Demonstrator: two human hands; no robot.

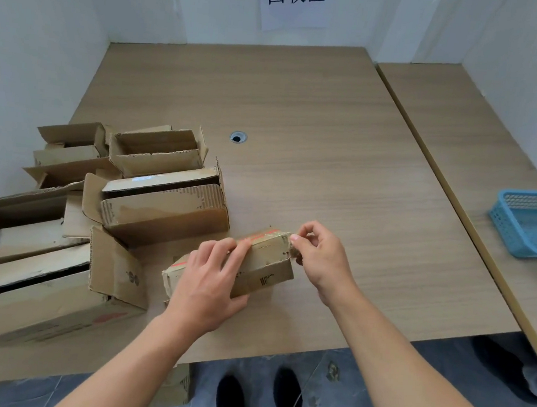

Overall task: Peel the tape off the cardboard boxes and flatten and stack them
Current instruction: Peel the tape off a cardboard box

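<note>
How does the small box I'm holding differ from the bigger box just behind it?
The small box is held: the left hand grips it and the right hand pinches the tape at its end; the bigger box sits untouched. The small box's flaps are folded down; the bigger box's flaps stand open. The small box is clearly smaller. Both are brown corrugated cardboard on the table.

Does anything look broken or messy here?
Yes. The small box the left hand holds is crumpled at its near-left end, and the open boxes heaped on the left have ragged, bent flaps.
</note>
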